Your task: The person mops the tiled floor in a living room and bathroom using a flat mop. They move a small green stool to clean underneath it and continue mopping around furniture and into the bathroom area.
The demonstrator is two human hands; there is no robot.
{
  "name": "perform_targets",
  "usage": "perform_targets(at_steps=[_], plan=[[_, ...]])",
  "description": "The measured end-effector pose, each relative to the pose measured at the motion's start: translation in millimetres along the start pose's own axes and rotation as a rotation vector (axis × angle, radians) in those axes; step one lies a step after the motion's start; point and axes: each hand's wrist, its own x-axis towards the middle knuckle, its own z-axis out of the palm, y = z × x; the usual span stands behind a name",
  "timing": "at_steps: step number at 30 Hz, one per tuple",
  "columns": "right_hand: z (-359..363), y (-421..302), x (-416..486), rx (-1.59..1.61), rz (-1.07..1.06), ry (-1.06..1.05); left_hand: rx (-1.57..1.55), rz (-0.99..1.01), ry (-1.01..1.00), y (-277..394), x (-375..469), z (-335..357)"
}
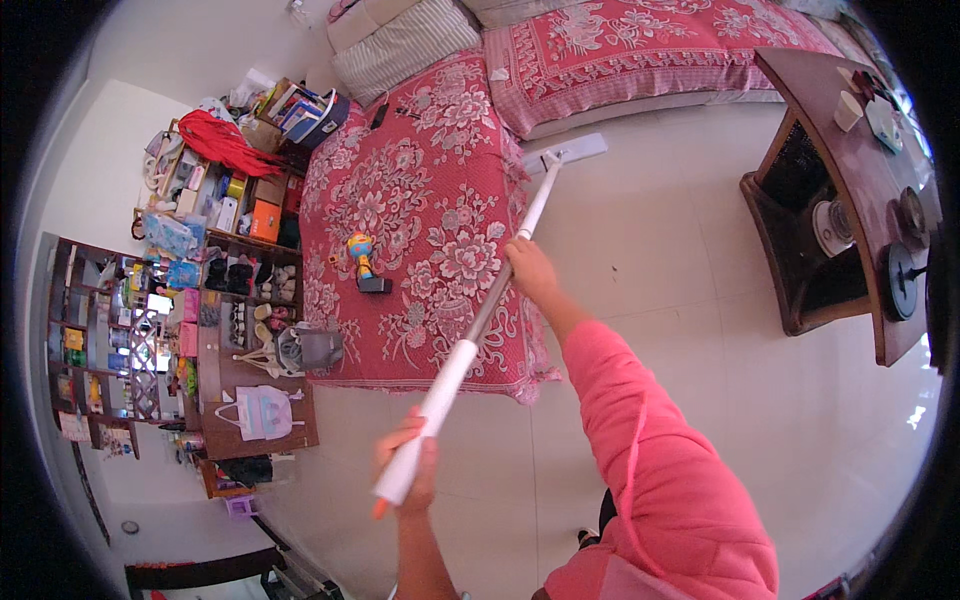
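Both hands are wrapped around the long handle of a flat mop (454, 375), its grip white and its middle metal. My left hand (411, 459) holds the white grip near the handle's end, where an orange tip shows. Farther up, my right hand (529, 264) grasps the shaft close to its lower white section. At the far end, the flat white mop head (581, 148) rests on the tiled floor (630, 217) beside the fringe of a red floral cover (465, 187). Part of the head's left end is hidden by that fringe.
A toy (361, 255) and a dark box (374, 285) lie on the cover. On the right stands a wooden table (832, 142) with a paper cup (848, 111). Cluttered shelves (247, 240) and a grey bin (319, 347) line the left. Small dark specks mark the floor.
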Motion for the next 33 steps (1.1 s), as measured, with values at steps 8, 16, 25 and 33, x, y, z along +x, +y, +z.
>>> perform_targets(at_steps=[8,16,25,33], plan=[[-122,-181,-75,0.470,-0.015,-0.021,-0.055,0.329,0.231,157,22,-161],[-139,-225,-101,0.509,-0.212,-0.268,-0.074,0.150,0.490,192,-14,-213],[-72,-129,-26,0.300,-0.167,-0.078,0.096,0.206,0.307,116,-20,-128],[3,-13,12,0.045,0.137,-0.074,-0.120,-0.009,0.056,-14,-13,-19]])
